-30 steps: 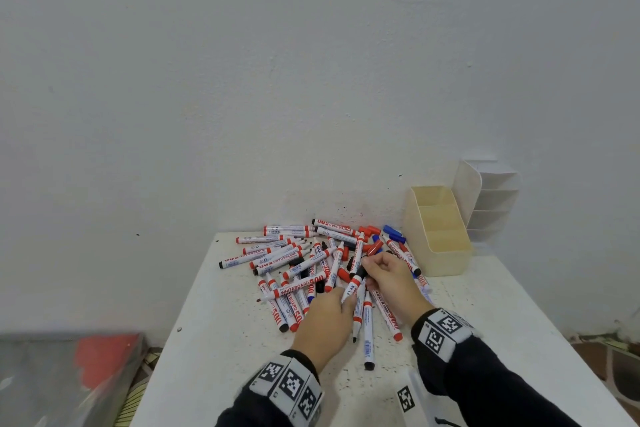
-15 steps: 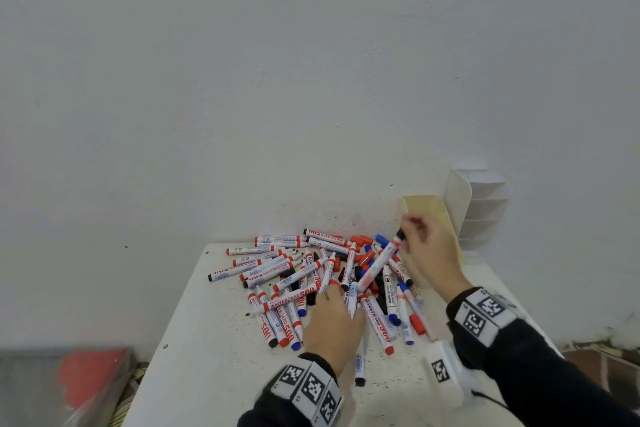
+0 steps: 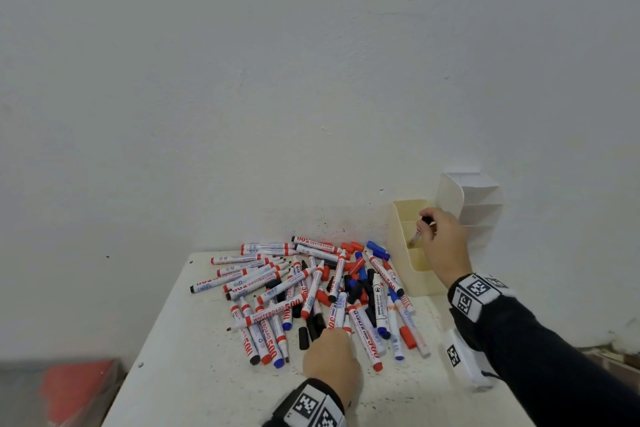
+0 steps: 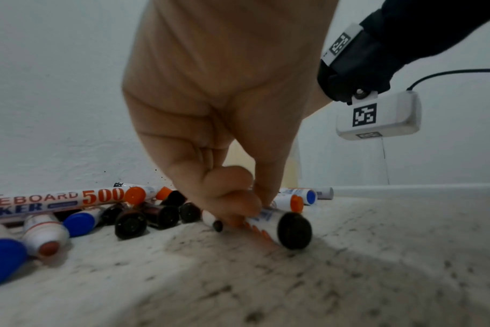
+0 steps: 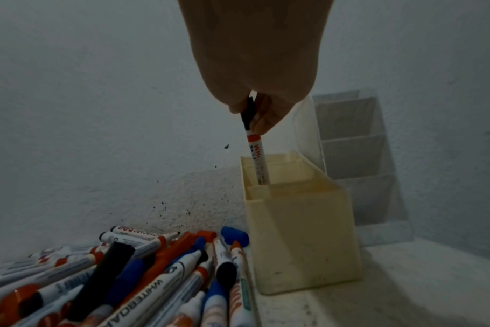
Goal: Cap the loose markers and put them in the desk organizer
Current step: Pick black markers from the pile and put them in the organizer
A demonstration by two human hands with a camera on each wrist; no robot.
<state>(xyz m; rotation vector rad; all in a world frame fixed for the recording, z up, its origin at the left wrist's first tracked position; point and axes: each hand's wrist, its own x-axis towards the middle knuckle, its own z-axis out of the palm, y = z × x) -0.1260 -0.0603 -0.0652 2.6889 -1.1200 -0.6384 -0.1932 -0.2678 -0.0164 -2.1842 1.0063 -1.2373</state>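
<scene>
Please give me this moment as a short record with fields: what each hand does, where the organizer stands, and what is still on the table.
right hand: holds a black-capped marker by its cap, upright, lower end inside the cream organizer
left hand: pinches a marker lying at the near edge of the pile
organizer place: right of the pile, near the wall
white organizer: behind the cream one
marker pile: many markers and loose caps on the table

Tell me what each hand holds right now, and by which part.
Right hand pinches a black-capped marker by its cap end, lowering it into the yellow organizer. Left hand pinches a black-ended marker mid-barrel on the table.
</scene>
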